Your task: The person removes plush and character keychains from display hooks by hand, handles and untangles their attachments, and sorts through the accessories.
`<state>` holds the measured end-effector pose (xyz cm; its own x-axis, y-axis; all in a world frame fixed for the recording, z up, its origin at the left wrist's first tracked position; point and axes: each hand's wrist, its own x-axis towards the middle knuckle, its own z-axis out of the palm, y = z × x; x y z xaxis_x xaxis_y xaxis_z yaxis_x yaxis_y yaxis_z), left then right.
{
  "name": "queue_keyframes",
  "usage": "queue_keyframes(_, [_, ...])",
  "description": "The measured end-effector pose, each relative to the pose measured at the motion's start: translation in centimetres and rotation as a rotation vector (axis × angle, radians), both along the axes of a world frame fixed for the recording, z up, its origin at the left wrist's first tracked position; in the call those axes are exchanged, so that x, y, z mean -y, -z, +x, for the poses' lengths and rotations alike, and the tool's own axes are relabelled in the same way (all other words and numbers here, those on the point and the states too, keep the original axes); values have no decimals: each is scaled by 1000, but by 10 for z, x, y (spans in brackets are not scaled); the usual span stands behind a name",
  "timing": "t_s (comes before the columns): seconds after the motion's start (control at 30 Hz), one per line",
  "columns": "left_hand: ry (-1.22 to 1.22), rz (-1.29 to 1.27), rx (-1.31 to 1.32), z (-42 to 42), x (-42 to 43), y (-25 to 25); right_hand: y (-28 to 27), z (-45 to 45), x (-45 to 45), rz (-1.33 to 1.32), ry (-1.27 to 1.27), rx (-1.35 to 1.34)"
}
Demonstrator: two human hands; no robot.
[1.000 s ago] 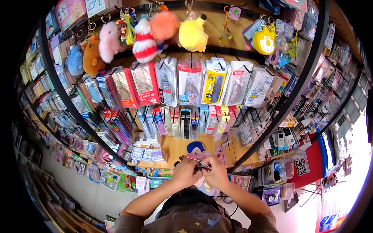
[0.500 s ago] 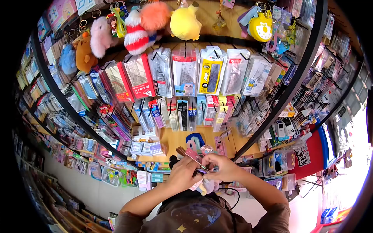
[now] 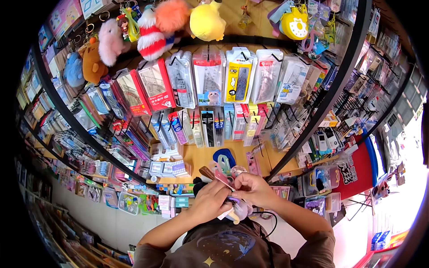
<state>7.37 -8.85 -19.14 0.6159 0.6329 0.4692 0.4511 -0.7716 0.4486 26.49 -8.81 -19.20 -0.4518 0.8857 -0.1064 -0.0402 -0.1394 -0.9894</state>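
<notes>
My left hand [image 3: 209,201] is closed round a bunch of small items at chest height, with a pink card [image 3: 225,179] sticking up between its fingers and a brown strip beside it. Close on the right, my right hand [image 3: 252,191] pinches at the same bunch with thumb and forefinger; what lies between those fingertips is too small to make out. Below both hands hangs a pale purple and yellow plush piece [image 3: 238,211]. Just beyond them, a dark blue item [image 3: 224,157] lies on the wooden shelf.
Packaged rulers [image 3: 208,73] hang on hooks ahead. Above them hang plush keychains, among them a yellow one [image 3: 207,21]. Black rack posts [image 3: 328,96] slant at both sides. Small boxes [image 3: 168,169] stand on the shelf at left, and clear bins [image 3: 322,177] are at right.
The view has shifted, so the rack goods sit higher and further left. My right hand has shifted its fingers at the bunch, and the pink card now shows more upright.
</notes>
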Motion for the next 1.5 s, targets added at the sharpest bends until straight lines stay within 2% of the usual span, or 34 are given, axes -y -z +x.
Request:
queue_keyframes(0.07, [-12, 0, -32, -3, 2, 0, 3, -1, 2, 26, 79, -73])
queue_keyframes(0.17, [-56, 27, 77, -12, 2, -6, 6, 0, -7, 106, 243, -182])
queue_keyframes(0.27, [-80, 18, 76, -20, 3, -12, -3, 18, -17, -9, 299, -279])
queue_keyframes(0.43, [-128, 17, 163, -35, 5, -18, -6, 48, -23, -153, 328, -450])
queue_keyframes(0.53, [-159, -95, 194, -48, 6, -13, -5, 64, -22, -253, 372, -517])
queue_keyframes(0.57, [-162, -125, 249, -50, 6, -12, 10, 73, -27, -268, 384, -558])
queue_keyframes(0.7, [-231, -217, 315, -65, 9, -12, 9, 80, -23, -330, 385, -752])
queue_keyframes(0.9, [-324, -326, 336, -88, 9, -8, 32, 95, -24, -364, 360, -898])
queue_keyframes(0.97, [-364, -380, 338, -95, 9, -4, 40, 93, -25, -362, 431, -777])
queue_keyframes(1.1, [-467, -170, 130, -117, 4, 1, 59, 91, -26, -518, 550, -586])
queue_keyframes(1.13, [-541, -136, 68, -120, 4, 2, 86, 96, -31, -440, 581, -524])
queue_keyframes(1.2, [-662, -62, 4, -127, 7, 7, 130, 108, -38, -420, 479, -570])
queue_keyframes(1.27, [-722, -7, -61, -137, 11, 11, 156, 111, -42, -489, 516, -576])
queue_keyframes(1.37, [-838, 41, 38, -149, 17, 13, 172, 113, -42, -559, 531, -621])
queue_keyframes(1.47, [-877, 42, 254, -166, 19, 21, 194, 119, -47, -593, 521, -679])
queue_keyframes(1.5, [-903, -124, 349, -171, 19, 26, 198, 120, -49, -616, 553, -669])
